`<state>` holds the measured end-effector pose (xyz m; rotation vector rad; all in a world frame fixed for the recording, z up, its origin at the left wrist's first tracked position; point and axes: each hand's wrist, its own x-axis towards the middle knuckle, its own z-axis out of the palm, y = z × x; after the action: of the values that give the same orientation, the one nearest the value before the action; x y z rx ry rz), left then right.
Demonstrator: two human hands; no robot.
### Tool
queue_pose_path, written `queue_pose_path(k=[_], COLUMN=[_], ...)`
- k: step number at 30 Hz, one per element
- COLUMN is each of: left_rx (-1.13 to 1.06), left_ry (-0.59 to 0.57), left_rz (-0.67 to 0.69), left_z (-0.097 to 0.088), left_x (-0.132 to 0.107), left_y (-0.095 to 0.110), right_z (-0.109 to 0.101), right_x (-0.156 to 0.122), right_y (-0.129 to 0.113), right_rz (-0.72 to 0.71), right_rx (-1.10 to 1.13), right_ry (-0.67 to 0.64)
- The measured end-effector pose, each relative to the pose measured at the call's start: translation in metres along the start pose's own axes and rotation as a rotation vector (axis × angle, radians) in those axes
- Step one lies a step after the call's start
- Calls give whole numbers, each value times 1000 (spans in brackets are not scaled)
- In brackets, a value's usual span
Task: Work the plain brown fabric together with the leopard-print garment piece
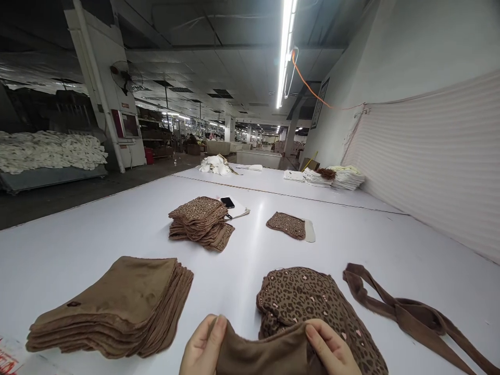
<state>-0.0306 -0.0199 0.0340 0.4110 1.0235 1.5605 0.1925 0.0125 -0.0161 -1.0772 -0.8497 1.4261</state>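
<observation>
1. The left hand point(203, 346) is closed on the left edge of a plain brown fabric piece point(265, 357) at the bottom of the view, thumb on top of the cloth and fingers curled beneath
2. The right hand point(332, 351) pinches the same brown fabric piece at its right edge, fingers lying on top; the piece spans between the two hands just above the near edge of the white table point(97, 229)
3. Just behind the hands and touching the held piece lies a leopard-print fabric piece point(308, 299) with small pink marks, partly under the right hand
4. To the right of it, a dark brown strap point(406, 312) lies looped on the table and trails toward the lower right corner
5. To the left, well apart from the hands, sits a stack of plain brown cut pieces point(113, 307)
6. Farther back in the middle is a stack of leopard-print pieces point(201, 221), with a black phone point(227, 202) on papers just behind it
7. A single leopard-print piece point(286, 225) lies to the right of that stack, with a pale piece touching its right end
8. At the table's far end are white folded piles point(346, 178)
</observation>
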Motion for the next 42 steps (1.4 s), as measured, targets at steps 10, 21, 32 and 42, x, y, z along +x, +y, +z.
queue_pose_path(k=[10, 21, 32, 42], left_rx=[82, 733, 923, 274], left_ry=[36, 79, -256, -220], left_rz=[-43, 288, 171, -15], left_z=[-35, -48, -30, -27], left_x=[40, 51, 62, 53], left_y=[-6, -40, -73, -66], right_z=[18, 67, 76, 77], right_x=[3, 62, 28, 7], right_y=[-19, 11, 16, 80], right_rz=[-208, -95, -331, -269], right_rx=[-588, -394, -629, -466], right_ry=[50, 46, 140, 47])
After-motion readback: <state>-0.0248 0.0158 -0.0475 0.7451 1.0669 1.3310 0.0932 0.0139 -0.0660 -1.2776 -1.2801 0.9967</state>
